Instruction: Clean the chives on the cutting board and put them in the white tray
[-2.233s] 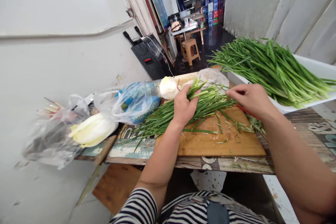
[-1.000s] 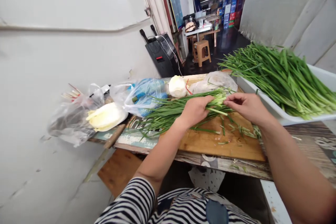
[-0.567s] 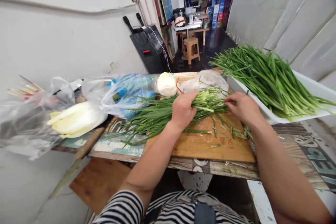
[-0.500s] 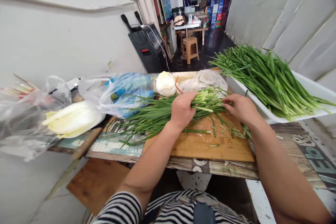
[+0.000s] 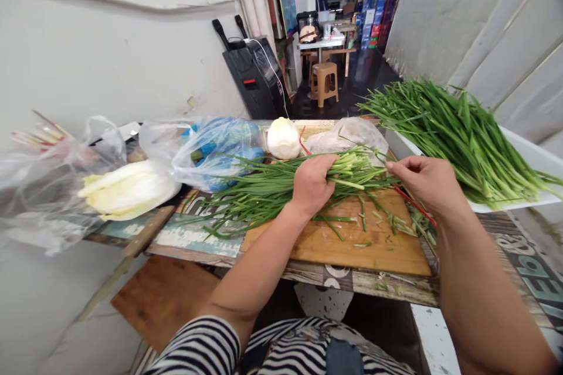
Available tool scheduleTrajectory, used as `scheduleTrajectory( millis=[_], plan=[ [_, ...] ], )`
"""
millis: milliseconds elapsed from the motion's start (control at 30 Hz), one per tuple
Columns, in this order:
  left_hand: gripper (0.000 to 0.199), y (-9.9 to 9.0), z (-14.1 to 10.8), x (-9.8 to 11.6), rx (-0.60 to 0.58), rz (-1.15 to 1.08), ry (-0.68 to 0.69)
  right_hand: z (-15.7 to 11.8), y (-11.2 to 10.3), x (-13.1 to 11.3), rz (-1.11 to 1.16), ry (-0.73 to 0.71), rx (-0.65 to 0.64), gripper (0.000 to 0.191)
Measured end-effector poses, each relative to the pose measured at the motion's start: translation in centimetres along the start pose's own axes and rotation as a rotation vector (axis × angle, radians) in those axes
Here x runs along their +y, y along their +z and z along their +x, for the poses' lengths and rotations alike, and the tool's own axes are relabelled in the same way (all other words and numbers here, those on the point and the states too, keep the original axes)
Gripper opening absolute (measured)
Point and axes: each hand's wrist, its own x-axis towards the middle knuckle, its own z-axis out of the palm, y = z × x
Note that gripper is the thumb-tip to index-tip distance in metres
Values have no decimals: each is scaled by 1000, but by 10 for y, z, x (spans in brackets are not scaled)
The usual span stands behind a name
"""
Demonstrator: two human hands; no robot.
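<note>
My left hand (image 5: 313,183) is wrapped round a bunch of green chives (image 5: 259,190), whose pale stem ends point right and whose leaves spread left. The bunch lies across a wooden cutting board (image 5: 365,249) strewn with short stem scraps. To the right of the stems, my right hand (image 5: 424,181) has its thumb and forefinger pinched at a thin green strand; the tips are too small to make out clearly. A red strip (image 5: 416,205) shows beneath that hand. Beyond the bunch sit a round white vegetable (image 5: 284,138) and a clear plastic bag (image 5: 347,135).
A white tub (image 5: 528,146) heaped with chives (image 5: 461,135) stands at the right. Toward the left are a cabbage (image 5: 132,188), a bag with blue contents (image 5: 220,152), and a knife (image 5: 149,231) jutting over the table's front edge.
My right hand has moved right, away from the stem ends, and the red strip now shows below it. My left hand keeps its hold on the bunch. The view has shifted slightly.
</note>
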Motion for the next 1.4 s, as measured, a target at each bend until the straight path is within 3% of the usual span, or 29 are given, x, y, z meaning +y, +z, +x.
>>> scheduleTrajectory(
  millis=[133,267,433,500,600,733,867,1100,1267,1400],
  plan=[
    [34,-2,-1,3,-18,-25,41,-5,7,-10,162,-20,-60,37],
    [36,-3,-1,11,-167,-63,37,-9,28,-20,318,-75,-77,33],
    [34,-3,0,15,-299,-128,89,-6,39,-15,375,-104,29,28],
    [32,-3,1,13,-298,-102,84,0,31,-5,279,-100,148,25],
    [31,-4,1,10,-198,-100,32,10,18,16,-105,-153,234,18],
    [25,-5,-1,9,-95,-140,-22,18,16,36,-575,-252,-29,17],
    [23,-4,-2,9,-46,-167,-32,17,26,38,-681,-288,-114,25],
    [29,-1,-3,6,-56,-144,-1,17,21,27,-361,-103,-170,19],
    [32,1,-3,5,-71,-113,22,12,18,17,14,-35,-196,31],
    [27,-3,-1,11,-166,-136,-9,1,19,-5,295,-31,-156,39]
  ],
)
